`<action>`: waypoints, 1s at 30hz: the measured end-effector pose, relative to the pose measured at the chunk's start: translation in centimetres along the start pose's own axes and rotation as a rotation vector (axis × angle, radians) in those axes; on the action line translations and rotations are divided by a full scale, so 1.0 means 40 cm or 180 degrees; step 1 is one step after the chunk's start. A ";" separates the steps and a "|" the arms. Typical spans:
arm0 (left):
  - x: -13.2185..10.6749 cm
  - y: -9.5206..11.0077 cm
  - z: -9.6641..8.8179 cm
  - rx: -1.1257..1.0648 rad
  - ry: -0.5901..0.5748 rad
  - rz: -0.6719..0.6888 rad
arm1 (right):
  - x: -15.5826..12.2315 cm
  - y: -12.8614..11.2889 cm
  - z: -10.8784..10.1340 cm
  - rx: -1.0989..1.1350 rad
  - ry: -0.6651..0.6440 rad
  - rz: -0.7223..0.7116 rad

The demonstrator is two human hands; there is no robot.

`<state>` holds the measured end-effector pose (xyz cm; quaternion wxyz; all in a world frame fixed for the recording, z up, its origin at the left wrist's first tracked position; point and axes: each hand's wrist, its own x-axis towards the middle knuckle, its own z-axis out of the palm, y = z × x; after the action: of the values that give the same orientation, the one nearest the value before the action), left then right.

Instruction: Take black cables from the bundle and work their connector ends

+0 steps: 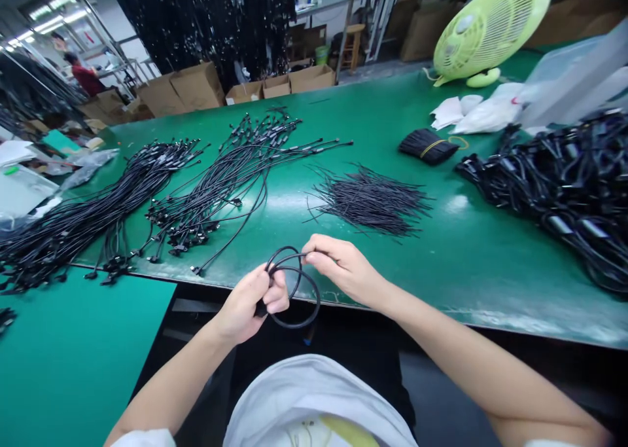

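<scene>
Two hands are close together: the left hand (248,306) and the right hand (341,267) hold one black cable (318,298) in a loose loop.

In the head view, the left hand closes around the crossed strands and one cable end, and the right hand pinches the upper strand between thumb and fingers, so the loop stays just over the near edge of the green table mat (441,257). No tie shows on this loop yet. Beyond it lie two long groups of plugged cables (220,185), a pile of thin black wires (370,201), a small wire bundle (426,147) with a yellow rubber band, and, at right, a big heap of thick black cables (564,192).
</scene>
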<state>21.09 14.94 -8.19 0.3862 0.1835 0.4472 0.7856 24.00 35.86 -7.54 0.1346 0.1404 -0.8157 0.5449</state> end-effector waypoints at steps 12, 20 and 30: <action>0.034 -0.081 -0.021 -0.0348 0.0541 -0.0320 | -0.001 0.041 0.147 0.3104 0.0732 0.1903; 0.028 -0.082 -0.016 -0.0319 0.0501 -0.0101 | -0.015 0.008 0.167 0.3429 0.0794 0.1662; 0.033 -0.120 -0.034 0.2288 0.0146 -0.0026 | -0.016 -0.002 0.184 0.2418 0.1290 0.0807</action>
<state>21.51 16.65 -13.02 0.2899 0.2881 0.7042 0.5805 24.14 29.06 -10.45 0.1626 -0.0308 -0.5257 0.8344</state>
